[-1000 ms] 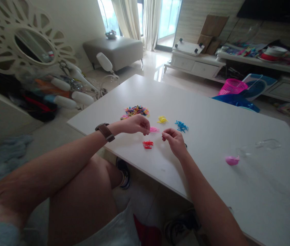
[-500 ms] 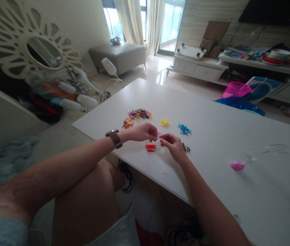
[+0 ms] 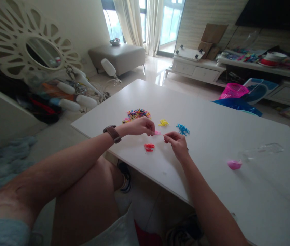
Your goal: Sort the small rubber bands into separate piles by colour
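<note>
My left hand [image 3: 145, 126], with a brown-strapped watch [image 3: 113, 133] on its wrist, hovers with curled fingers at the left of a small pink pile [image 3: 157, 132]. What its fingertips hold, if anything, is hidden. Just right of that pile, my right hand [image 3: 177, 140] has thumb and forefinger pinched together; anything between them is too small to name. Small, thin coloured pieces lie sorted around the hands: a red pile [image 3: 149, 147] nearest me, a yellow pile [image 3: 163, 122] behind, and a blue pile [image 3: 183, 129] to the right. A mixed-colour heap [image 3: 138, 114] lies beyond my left hand.
The white table [image 3: 211, 136] carries a pink object [image 3: 234, 164] and a clear container [image 3: 265, 150] on the right. A pink basket [image 3: 233, 91] stands past its far edge. Lamp arms with white shades [image 3: 87, 101] are on the floor at left.
My hands have moved apart; the thin pink piece that spanned them is no longer visible between them. My left hand has risen slightly, and my right hand now hides the black pieces.
</note>
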Available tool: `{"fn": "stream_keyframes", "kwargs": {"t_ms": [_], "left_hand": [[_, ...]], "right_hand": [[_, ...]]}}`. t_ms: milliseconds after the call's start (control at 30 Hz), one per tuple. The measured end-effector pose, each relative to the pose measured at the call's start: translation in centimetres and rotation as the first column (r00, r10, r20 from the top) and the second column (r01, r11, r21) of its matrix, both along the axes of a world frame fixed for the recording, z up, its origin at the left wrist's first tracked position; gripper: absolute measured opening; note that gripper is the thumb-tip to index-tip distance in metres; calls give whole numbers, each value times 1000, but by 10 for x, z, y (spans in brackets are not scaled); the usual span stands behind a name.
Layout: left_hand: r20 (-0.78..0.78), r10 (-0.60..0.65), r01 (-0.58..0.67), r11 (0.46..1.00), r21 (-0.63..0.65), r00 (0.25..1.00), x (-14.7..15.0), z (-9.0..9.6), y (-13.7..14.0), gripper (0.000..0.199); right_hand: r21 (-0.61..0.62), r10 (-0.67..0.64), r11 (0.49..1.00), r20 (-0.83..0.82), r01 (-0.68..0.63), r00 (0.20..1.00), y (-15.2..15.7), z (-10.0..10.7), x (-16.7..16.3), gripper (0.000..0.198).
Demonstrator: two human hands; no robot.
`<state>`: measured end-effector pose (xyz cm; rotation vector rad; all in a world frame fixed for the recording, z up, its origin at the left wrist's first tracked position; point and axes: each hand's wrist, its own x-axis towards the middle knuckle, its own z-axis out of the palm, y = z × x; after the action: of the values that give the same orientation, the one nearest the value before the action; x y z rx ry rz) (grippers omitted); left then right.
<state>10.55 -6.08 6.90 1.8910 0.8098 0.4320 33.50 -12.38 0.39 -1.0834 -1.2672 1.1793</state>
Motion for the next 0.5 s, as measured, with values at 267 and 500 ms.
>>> {"fn": "stream_keyframes", "kwargs": {"t_ms": [267,500], "left_hand": [[-60,368,-370,928,-31,928,-9,-21,16,14],[-174,426,-437,899,-32,888,-5,-37,15,14]], "right_hand": [[415,-403,838,36,353,914,-13,10,-2,48],[438,36,856,478,-274,878,-27,8,-14,37]]}}
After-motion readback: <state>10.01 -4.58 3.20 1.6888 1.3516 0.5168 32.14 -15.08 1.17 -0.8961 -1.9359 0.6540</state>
